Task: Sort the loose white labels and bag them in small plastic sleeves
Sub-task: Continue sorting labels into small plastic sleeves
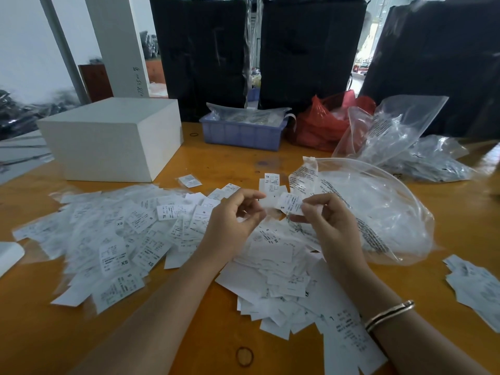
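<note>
A wide heap of loose white labels (140,236) with printed size marks covers the orange table (446,217) in front of me. My left hand (232,223) and my right hand (330,220) are raised side by side over the heap. Both pinch a small bunch of white labels (278,197) between them; one label with an S mark (290,203) sticks out by my right fingers. Whether a plastic sleeve is around the bunch I cannot tell. One small filled sleeve (189,181) lies beyond the heap.
A large clear printed plastic bag (373,212) lies open right of my hands. A white box (113,139) stands back left, a blue basket (243,131) and a red bag (324,123) behind. More clear bags (422,158) sit far right, a second label pile (476,288) at the right edge.
</note>
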Demonstrator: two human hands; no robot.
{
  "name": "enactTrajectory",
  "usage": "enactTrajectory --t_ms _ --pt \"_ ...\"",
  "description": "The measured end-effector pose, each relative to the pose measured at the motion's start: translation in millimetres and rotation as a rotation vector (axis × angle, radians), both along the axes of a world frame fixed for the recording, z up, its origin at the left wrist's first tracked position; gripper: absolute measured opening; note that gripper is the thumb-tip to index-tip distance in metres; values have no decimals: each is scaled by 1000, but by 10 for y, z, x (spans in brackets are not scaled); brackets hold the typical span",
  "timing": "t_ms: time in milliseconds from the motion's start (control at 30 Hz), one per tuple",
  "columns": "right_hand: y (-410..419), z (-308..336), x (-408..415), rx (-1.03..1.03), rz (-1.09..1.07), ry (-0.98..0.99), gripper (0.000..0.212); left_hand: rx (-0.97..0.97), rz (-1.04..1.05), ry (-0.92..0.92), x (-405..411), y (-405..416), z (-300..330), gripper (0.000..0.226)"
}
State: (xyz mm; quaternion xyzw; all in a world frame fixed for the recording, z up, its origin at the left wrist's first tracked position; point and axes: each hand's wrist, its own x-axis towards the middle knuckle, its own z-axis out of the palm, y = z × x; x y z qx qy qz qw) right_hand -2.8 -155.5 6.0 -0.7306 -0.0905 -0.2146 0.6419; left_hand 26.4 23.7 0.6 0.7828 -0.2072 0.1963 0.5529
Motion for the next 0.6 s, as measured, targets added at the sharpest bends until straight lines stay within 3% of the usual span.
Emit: enactTrajectory --t_ms 233,433,600 --pt "22 34 -21 2 -28 -60 40 52 -23 -26 -3 -3 -10 33" --pt "22 29 -26 -37 7 -39 15 46 -84 -15 -22 -7 -11 34" --pt "34 26 -16 -56 43 -47 19 61 -95 -2 -28 -10 -14 33"
